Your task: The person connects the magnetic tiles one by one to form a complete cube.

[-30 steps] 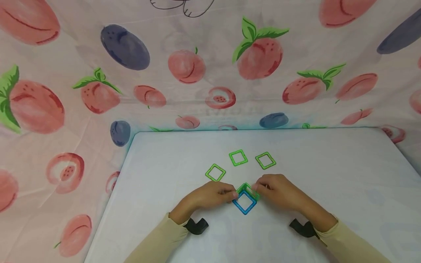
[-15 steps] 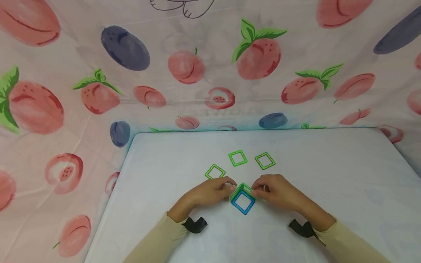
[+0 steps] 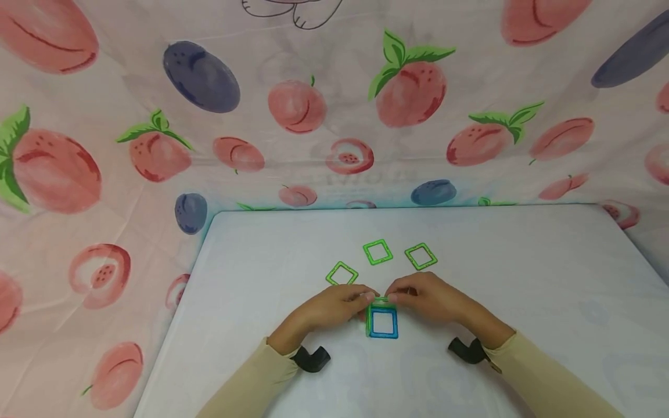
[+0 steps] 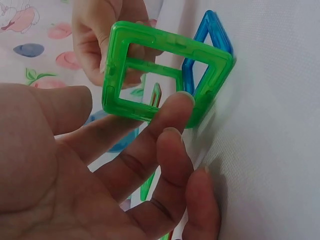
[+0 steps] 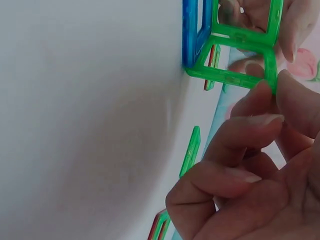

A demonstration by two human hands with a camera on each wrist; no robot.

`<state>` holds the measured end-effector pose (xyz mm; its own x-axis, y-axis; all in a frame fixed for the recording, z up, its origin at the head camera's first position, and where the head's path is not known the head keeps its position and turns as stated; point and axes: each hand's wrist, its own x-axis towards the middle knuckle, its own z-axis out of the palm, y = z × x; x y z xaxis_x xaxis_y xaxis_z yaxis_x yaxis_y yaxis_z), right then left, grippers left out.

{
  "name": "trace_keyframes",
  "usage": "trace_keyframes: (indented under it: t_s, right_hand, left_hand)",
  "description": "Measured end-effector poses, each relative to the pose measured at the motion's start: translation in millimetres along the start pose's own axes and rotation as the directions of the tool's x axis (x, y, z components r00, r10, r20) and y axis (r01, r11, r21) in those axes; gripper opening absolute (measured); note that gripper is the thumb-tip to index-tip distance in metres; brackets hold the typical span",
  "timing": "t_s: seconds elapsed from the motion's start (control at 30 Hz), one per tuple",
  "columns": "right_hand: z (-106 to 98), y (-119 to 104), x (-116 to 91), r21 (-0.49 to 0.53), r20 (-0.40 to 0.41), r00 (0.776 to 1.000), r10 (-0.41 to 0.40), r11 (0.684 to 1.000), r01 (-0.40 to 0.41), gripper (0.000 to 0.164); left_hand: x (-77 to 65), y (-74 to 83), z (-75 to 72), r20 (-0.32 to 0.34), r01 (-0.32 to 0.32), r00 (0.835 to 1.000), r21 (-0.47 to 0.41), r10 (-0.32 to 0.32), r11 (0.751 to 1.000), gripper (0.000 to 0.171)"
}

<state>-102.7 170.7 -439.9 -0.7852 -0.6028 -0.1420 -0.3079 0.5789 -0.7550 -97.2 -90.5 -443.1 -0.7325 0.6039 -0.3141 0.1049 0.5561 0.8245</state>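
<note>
A blue square magnetic tile (image 3: 384, 335) lies flat on the table. Two green square tiles stand upright along adjacent edges of it, forming a corner: a side tile (image 4: 111, 70) and a far tile (image 5: 225, 76). My left hand (image 3: 334, 305) is at the left of this corner; its fingers, loosely extended, touch the side tile, while its thumb appears just off the tile's edge in the left wrist view. My right hand (image 3: 425, 295) pinches the upper corner of the far tile between thumb and index finger. Its other fingers are curled beneath.
Behind the hands, three loose green tiles lie flat: a left one (image 3: 333, 269), a middle one (image 3: 367, 255) and a right one (image 3: 427, 265). A fruit-printed cloth (image 3: 298, 151) hangs beyond the white table (image 3: 261, 244).
The tile corner has turned, so the blue tile's edges now run nearly square to the table front. My right hand has moved left, close to my left hand. The loose tiles lie unchanged.
</note>
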Motion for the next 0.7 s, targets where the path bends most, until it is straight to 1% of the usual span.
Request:
trace_keyframes:
  t_s: [0.17, 0.37, 0.6, 0.7]
  right_hand:
    - [-2.7, 1.0, 6.4, 0.047, 0.050, 0.998, 0.038, 0.998, -0.040, 0.020]
    - [-5.2, 1.9, 8.7, 0.108, 0.097, 0.992, 0.081, 0.990, -0.091, 0.019]
    - [-6.3, 4.6, 9.0, 0.118, 0.100, 0.990, 0.096, 0.987, -0.108, 0.022]
    - [-9.7, 7.0, 9.5, 0.098, 0.069, 0.990, 0.121, 0.987, -0.128, 0.024]
  left_hand:
    - [-0.3, 0.1, 1.0, -0.012, 0.010, 1.000, 0.015, -0.010, 1.000, 0.034]
    - [-0.1, -0.1, 0.9, -0.015, 0.015, 1.000, 0.029, -0.015, 0.999, 0.033]
    - [-0.9, 1.4, 0.8, -0.018, 0.018, 1.000, 0.035, -0.018, 0.999, 0.032]
    - [-1.2, 2.3, 0.8, -0.021, 0.023, 1.000, 0.039, -0.022, 0.999, 0.032]
